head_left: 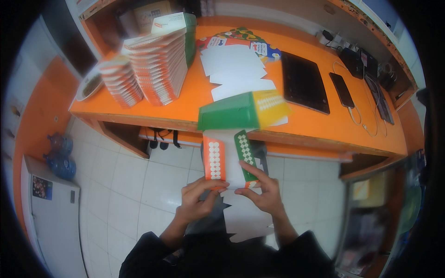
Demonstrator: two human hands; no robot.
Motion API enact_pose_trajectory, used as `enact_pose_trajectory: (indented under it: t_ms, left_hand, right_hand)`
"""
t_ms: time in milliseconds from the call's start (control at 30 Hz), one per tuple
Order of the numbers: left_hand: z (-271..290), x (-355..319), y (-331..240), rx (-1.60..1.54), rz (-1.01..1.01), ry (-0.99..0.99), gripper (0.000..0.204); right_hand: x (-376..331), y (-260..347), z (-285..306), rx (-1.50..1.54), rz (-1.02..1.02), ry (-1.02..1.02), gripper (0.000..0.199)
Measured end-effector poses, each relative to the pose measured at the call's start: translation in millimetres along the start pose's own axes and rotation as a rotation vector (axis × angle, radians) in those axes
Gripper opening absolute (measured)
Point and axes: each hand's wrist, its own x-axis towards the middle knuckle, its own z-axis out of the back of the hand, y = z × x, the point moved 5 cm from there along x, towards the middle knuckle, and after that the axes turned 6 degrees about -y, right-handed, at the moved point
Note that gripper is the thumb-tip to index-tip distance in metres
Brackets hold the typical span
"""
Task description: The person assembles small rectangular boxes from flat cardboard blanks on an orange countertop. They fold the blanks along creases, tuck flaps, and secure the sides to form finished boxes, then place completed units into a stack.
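Note:
In front of me is a partly folded cardboard box (pixel 232 157), its white inside facing up. Its left panel is orange with white dots and its right panel is green with white dots. My left hand (pixel 200 197) pinches the near left corner, thumb and fingers closed on the card. My right hand (pixel 263 190) grips the near right corner, a finger laid along the green panel. Just beyond, a green and yellow carton piece (pixel 227 112) lies over the table edge; whether it joins the held box I cannot tell. A white cardboard sheet (pixel 245 215) rests on my lap.
Tall stacks of folded orange-and-white cartons (pixel 157 69) stand on the orange table (pixel 185 109) at left, by a bowl (pixel 90 87). White card sheets (pixel 234 65) lie mid-table. A tablet (pixel 303 78), a phone (pixel 341 89) and cables are at right. Water jugs (pixel 62 155) stand left.

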Motion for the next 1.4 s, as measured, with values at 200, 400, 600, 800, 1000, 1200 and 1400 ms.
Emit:
enact_pose_trajectory:
  t_ms: [200,400,600,800,1000,1200,1400]
  left_hand:
    - [4.2,16.5,-23.6,0.129,-0.007,0.161,0.039]
    - [-0.6,25.8,-37.1,0.178,-0.300,0.072,0.036]
    - [11.9,53.1,-21.2,0.009,-0.338,-0.119,0.041]
    - [-28.2,104.9,27.3,0.627,-0.281,0.145,0.047]
    - [-21.8,109.1,51.0,0.583,-0.292,0.111,0.043]
    - [52.3,65.5,26.8,0.238,-0.138,-0.499,0.031]
    - [88.2,5.6,-9.5,0.249,-0.232,-0.790,0.020]
  right_hand:
    - [12.4,15.4,9.7,-0.217,0.244,-0.069,0.043]
    - [16.2,25.8,20.8,-0.254,0.418,-0.216,0.035]
    - [18.3,25.7,50.3,-0.227,0.416,-0.429,0.031]
    - [9.4,14.5,105.5,-0.047,0.259,-0.681,0.038]
    - [3.6,19.8,128.1,-0.028,0.266,-0.618,0.042]
    - [40.4,11.7,134.4,-0.022,0.117,-0.562,0.043]
    - [116.2,5.3,73.0,-0.171,0.111,-0.177,0.046]
